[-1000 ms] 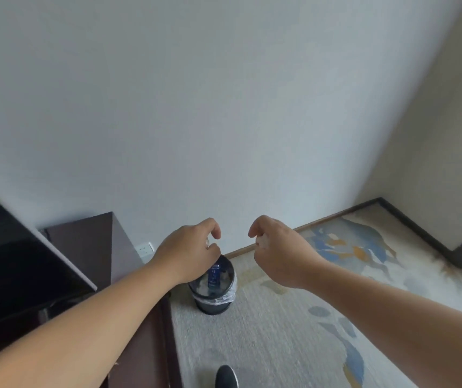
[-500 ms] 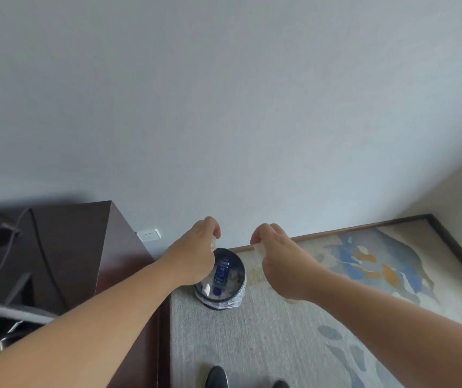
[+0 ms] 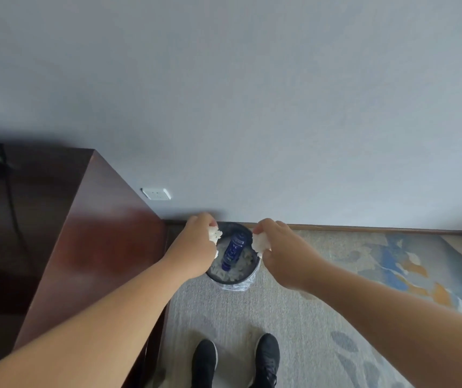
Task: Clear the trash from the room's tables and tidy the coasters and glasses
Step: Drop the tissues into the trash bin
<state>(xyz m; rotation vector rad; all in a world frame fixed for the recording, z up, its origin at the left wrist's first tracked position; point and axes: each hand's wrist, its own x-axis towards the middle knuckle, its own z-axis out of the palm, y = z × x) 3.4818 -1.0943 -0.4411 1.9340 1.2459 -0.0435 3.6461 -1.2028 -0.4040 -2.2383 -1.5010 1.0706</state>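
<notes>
Trash held over a round dark trash bin (image 3: 235,281) lined with clear plastic.
A plain grey wall (image 3: 252,93) fills the upper view. A dark reddish-brown wooden cabinet (image 3: 98,247) stands at left, and a pale grey carpet (image 3: 308,317) with blue and orange patches covers the floor under a pair of black shoes (image 3: 204,362). The bin stands by the skirting, just beside the cabinet. The left hand (image 3: 196,247) clenches a crumpled white tissue wad (image 3: 214,234) above the bin's left rim, and the right hand (image 3: 277,253) grips a second white tissue wad (image 3: 258,242) above its right rim. A blue plastic bottle (image 3: 232,250) lies inside the bin on pale scraps. A white wall socket (image 3: 156,193) sits near the cabinet.
</notes>
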